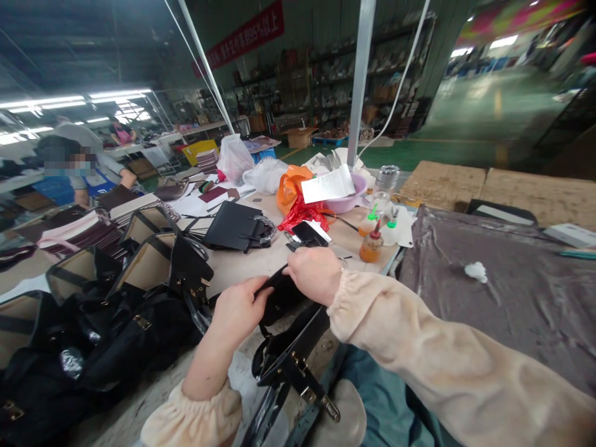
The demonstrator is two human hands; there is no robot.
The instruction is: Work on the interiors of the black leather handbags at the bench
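Observation:
A black handbag [298, 335] with gold-coloured buckles and hanging straps is in front of me, its top open. My left hand [242, 304] pinches the left part of the bag's black upper edge between thumb and fingers. Farther right along that edge, my right hand [314, 273] is closed on the bag, its fingertips partly hidden. Just beyond the right hand lie a black phone-like object [308, 233] and a small ring-shaped metal item [343, 261]. The underside of the bag hangs low, close to my lap.
Several black bags with beige insides [144, 261] crowd the left. Ahead lie a black panel with a wrapped handle [233, 225], a red plastic bag [302, 214], a purple basin [347, 194] and a bottle of orange liquid [371, 246]. A dark cloth [512, 292] covers the right surface. A co-worker [93, 167] sits at far left.

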